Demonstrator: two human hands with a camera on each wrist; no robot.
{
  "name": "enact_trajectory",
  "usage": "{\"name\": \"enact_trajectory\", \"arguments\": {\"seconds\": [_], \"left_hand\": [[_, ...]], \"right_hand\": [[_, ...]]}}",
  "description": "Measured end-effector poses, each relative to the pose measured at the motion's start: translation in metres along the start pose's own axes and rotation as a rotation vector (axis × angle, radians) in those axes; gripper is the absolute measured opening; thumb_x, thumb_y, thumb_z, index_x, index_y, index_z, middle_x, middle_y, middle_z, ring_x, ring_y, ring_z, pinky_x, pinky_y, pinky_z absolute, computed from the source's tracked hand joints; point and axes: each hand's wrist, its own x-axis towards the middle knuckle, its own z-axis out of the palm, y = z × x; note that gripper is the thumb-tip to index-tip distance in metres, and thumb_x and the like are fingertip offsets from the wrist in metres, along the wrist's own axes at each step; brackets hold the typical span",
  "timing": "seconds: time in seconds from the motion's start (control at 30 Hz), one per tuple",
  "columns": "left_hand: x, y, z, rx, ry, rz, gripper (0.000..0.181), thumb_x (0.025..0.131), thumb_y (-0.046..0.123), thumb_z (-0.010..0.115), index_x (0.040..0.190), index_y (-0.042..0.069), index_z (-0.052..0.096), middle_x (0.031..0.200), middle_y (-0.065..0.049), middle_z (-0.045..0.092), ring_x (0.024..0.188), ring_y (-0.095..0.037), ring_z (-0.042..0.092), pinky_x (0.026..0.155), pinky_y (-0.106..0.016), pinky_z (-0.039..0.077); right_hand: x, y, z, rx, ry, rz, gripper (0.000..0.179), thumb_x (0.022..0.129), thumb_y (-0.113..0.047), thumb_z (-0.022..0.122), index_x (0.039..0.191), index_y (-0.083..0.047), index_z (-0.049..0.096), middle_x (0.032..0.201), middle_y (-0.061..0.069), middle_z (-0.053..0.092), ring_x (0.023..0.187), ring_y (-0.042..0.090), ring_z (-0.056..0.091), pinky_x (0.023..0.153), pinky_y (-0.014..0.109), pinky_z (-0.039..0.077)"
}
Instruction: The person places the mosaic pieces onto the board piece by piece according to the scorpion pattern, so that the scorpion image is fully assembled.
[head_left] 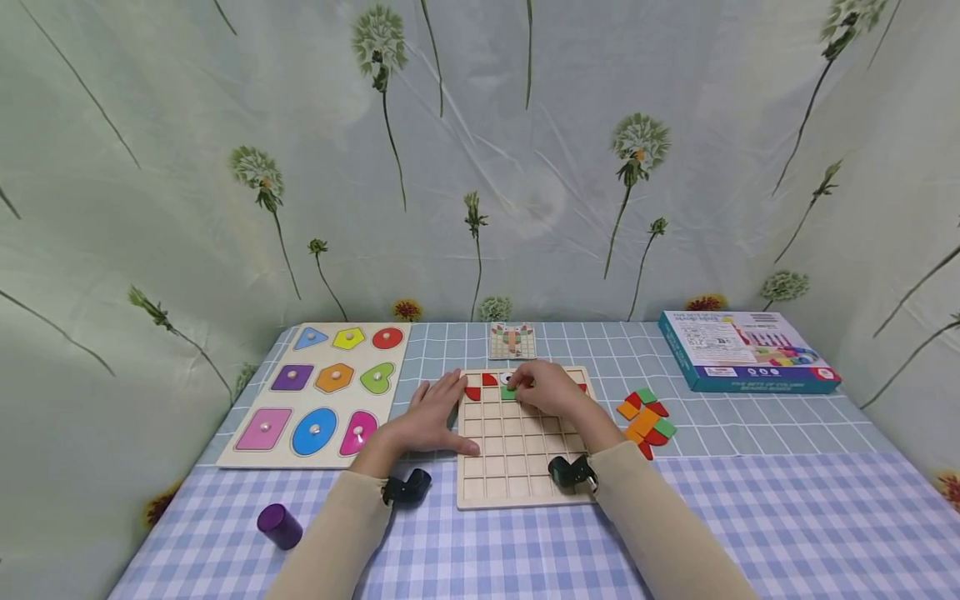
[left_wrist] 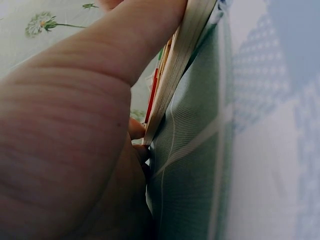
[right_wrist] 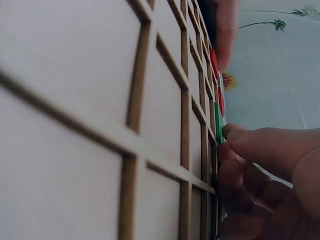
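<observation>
A square wooden grid board (head_left: pixel 513 467) lies on the table between both hands. My left hand (head_left: pixel 427 417) rests along its left edge, fingers spread and straight, thumb over the board's surface; the left wrist view shows the thumb (left_wrist: pixel 100 55) against the board's side (left_wrist: pixel 172 75). My right hand (head_left: pixel 547 387) is at the board's top row, thumb and curled fingers pinching a green tile (right_wrist: pixel 218 122) at its edge. Red tiles (head_left: pixel 472 393) sit in top cells to the left, and another red tile (head_left: pixel 582 387) shows right of the hand. The fingertips partly cover a white eye-like piece (head_left: pixel 506 378).
A small pattern card (head_left: pixel 513 342) lies behind the board. Loose red, orange and green tiles (head_left: pixel 645 422) are heaped to the right, near a flat box (head_left: pixel 750 350). At left are a knobbed shape puzzle (head_left: pixel 315 396) and a purple cylinder (head_left: pixel 280 526).
</observation>
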Motion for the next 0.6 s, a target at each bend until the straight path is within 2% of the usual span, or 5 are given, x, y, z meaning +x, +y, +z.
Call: {"name": "enact_trajectory", "arguments": {"seconds": [0.27, 0.43, 0.6], "left_hand": [[0.0, 0.0, 0.001, 0.0, 0.0, -0.002, 0.118, 0.073, 0.059, 0.081, 0.16, 0.009, 0.019, 0.17, -0.008, 0.011, 0.158, -0.027, 0.006, 0.127, -0.056, -0.002], [0.0, 0.0, 0.001, 0.0, -0.001, -0.004, 0.118, 0.073, 0.059, 0.081, 0.16, 0.009, 0.019, 0.17, -0.008, 0.011, 0.158, -0.027, 0.006, 0.127, -0.056, -0.002], [0.001, -0.001, 0.001, 0.0, -0.001, 0.0, 0.119, 0.073, 0.059, 0.081, 0.16, 0.009, 0.019, 0.17, -0.009, 0.011, 0.158, -0.027, 0.006, 0.127, -0.056, -0.002]], "right_hand": [[-0.007, -0.001, -0.003, 0.018, -0.033, -0.016, 0.016, 0.093, -0.008, 0.063, 0.094, -0.015, 0.077, 0.097, 0.0, 0.073, 0.083, 0.014, 0.057, 0.075, 0.03, 0.049], [-0.013, 0.0, -0.005, 0.014, -0.051, -0.048, 0.014, 0.094, -0.009, 0.063, 0.098, -0.014, 0.076, 0.095, -0.001, 0.072, 0.082, 0.014, 0.057, 0.074, 0.03, 0.049], [-0.022, 0.001, -0.011, 0.002, -0.023, -0.072, 0.013, 0.095, -0.013, 0.065, 0.103, -0.013, 0.074, 0.099, 0.0, 0.07, 0.086, 0.014, 0.059, 0.078, 0.031, 0.053]]}}
